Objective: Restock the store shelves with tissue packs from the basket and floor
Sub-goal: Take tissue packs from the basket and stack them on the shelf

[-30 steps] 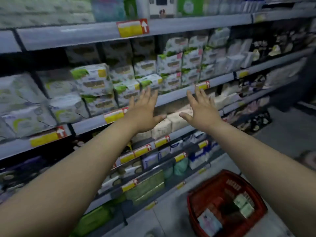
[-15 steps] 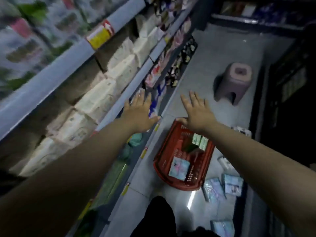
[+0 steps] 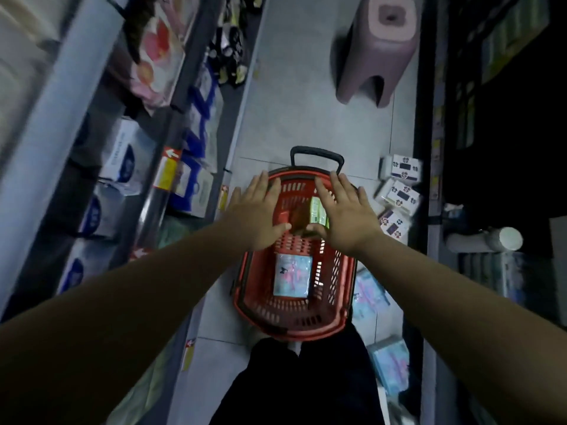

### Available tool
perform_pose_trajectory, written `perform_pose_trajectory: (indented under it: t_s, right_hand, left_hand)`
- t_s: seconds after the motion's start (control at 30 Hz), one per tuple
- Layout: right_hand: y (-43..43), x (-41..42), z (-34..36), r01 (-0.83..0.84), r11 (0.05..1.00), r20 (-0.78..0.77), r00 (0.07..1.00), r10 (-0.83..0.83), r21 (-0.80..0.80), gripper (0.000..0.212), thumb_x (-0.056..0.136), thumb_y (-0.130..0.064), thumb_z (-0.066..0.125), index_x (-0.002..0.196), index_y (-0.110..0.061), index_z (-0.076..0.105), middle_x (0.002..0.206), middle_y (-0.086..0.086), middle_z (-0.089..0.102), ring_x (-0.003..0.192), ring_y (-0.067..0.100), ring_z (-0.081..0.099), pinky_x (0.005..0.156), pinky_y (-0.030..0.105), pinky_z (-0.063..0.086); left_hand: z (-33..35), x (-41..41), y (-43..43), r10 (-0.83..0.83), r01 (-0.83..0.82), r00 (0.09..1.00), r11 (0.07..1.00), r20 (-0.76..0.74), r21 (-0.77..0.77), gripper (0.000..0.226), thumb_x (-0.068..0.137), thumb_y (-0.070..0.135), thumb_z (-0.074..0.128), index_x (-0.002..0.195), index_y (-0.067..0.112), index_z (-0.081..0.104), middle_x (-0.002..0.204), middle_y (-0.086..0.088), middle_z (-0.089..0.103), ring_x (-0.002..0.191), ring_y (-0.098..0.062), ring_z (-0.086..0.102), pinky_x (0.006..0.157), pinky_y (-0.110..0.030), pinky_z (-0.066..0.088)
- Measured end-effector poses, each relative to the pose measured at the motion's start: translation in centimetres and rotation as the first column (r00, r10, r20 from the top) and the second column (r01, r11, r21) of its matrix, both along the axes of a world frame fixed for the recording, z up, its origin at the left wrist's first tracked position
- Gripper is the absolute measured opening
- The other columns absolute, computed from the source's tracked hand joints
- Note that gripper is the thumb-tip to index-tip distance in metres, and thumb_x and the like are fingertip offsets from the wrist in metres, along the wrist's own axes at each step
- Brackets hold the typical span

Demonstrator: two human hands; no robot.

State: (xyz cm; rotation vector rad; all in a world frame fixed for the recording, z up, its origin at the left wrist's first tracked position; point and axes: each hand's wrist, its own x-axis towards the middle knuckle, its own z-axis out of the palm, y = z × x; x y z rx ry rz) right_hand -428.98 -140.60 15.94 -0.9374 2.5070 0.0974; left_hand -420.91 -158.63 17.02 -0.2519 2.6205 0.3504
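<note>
- Now your view has swung down from the shelves (image 3: 61, 118) at 9 o'clock to the red basket (image 3: 294, 328) on the floor.
- Your left hand (image 3: 260, 216) and right hand (image 3: 346, 216) hover flat over its 12 o'clock end, thumbs nearly meeting, holding nothing.
- A second ago both were raised to shelf stock, so a fresh pickup looks next.
- A blue tissue pack (image 3: 293, 276) lies inside the basket; white packs (image 3: 399, 194) lie at its 2 o'clock.

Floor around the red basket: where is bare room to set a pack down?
Bare tiles lie between the handle of the basket and the pink stool. Right of the basket is crowded with white packs and blue packs.
</note>
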Motion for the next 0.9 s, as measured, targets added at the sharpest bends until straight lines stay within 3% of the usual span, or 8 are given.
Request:
perform_pose_trajectory:
  t_s: [0.4,0.57,0.63,0.67,0.7,0.73,0.8,0.9]
  right_hand:
    - [1.0,-8.5,-23.2,-0.141,0.986,0.141,0.982,0.128,0.087,0.106,0.09,-0.057,0.055,0.152,-0.019,-0.02,0.162,0.013,-0.017,0.15,0.027,-0.015,0.119,0.045,-0.006]
    - [0.5,-10.5,-30.1,-0.112,0.989,0.16,0.982,0.095,0.101,0.123,0.081,-0.055,0.069,0.15,-0.016,-0.025,0.163,0.016,-0.01,0.151,0.028,-0.008,0.12,0.043,0.0]
    - [0.3,-10.6,-31.7,-0.08,0.995,0.156,0.985,0.069,0.067,0.124,0.079,-0.052,0.073,0.152,-0.014,-0.02,0.162,0.017,0.003,0.151,0.029,0.003,0.12,0.043,0.004]
    - [0.2,-10.5,-32.1,-0.061,0.997,0.154,0.987,0.053,0.049,0.123,0.078,-0.049,0.075,0.153,-0.012,-0.016,0.159,0.018,0.012,0.149,0.031,0.011,0.12,0.042,0.008]
    - [0.0,-10.3,-32.3,-0.051,0.998,0.145,0.989,0.044,0.048,0.123,0.077,-0.048,0.076,0.154,-0.01,-0.011,0.154,0.019,0.02,0.145,0.033,0.019,0.12,0.043,0.012]
    - [-0.2,-9.8,-32.5,-0.044,0.998,0.124,0.992,0.039,0.036,0.123,0.075,-0.049,0.077,0.155,-0.007,-0.006,0.149,0.019,0.026,0.14,0.034,0.025,0.119,0.043,0.016]
    - [-0.8,-8.4,-33.1,-0.035,0.999,0.073,0.997,0.035,0.009,0.118,0.073,-0.051,0.077,0.154,-0.002,0.006,0.142,0.018,0.032,0.131,0.033,0.032,0.117,0.041,0.023]
    - [-1.9,-6.0,-33.9,0.049,0.996,0.072,0.996,-0.043,-0.078,0.076,0.083,-0.031,0.071,0.143,0.0,0.037,0.136,0.017,0.04,0.124,0.031,0.038,0.107,0.035,0.033]
  left_hand:
    - [-23.8,-7.0,2.8,0.066,-0.083,0.987,0.99,0.146,0.115,0.093,0.092,0.047,0.057,0.156,0.013,-0.002,0.163,-0.012,-0.007,0.151,-0.027,-0.005,0.119,-0.05,0.001]
    - [-32.2,-7.3,4.7,0.224,-0.251,0.968,0.892,0.113,0.377,0.094,0.084,0.04,0.066,0.154,0.008,0.014,0.16,-0.018,0.017,0.148,-0.031,0.017,0.118,-0.049,0.022]
    - [-34.5,-7.5,6.0,0.48,-0.497,0.857,0.679,0.185,0.54,0.079,0.085,0.035,0.062,0.149,0.006,0.026,0.148,-0.011,0.039,0.132,-0.02,0.042,0.108,-0.028,0.036]
    - [-34.8,-7.7,6.6,0.638,-0.659,0.718,0.492,0.279,0.569,0.065,0.091,0.029,0.06,0.146,0.006,0.032,0.138,-0.007,0.048,0.12,-0.014,0.049,0.097,-0.019,0.04]
    - [-35.4,-7.8,7.1,0.715,-0.792,0.55,0.284,0.431,0.541,0.05,0.097,0.028,0.055,0.14,0.006,0.041,0.128,-0.004,0.054,0.108,-0.014,0.055,0.086,-0.02,0.046]
    - [-35.9,-7.8,7.5,0.716,-0.869,0.39,0.078,0.579,0.489,0.041,0.1,0.033,0.049,0.133,0.009,0.05,0.12,-0.005,0.061,0.097,-0.017,0.061,0.075,-0.027,0.05]
    - [-35.8,-7.6,8.0,0.544,-0.893,0.24,-0.201,0.804,0.403,0.041,0.102,0.046,0.038,0.119,0.016,0.06,0.105,-0.004,0.066,0.078,-0.017,0.062,0.058,-0.027,0.046]
    - [-35.9,-6.9,8.1,0.507,-0.846,0.135,-0.388,0.852,0.365,0.041,0.101,0.044,0.042,0.127,0.016,0.056,0.113,-0.005,0.06,0.077,-0.016,0.059,0.065,-0.027,0.053]
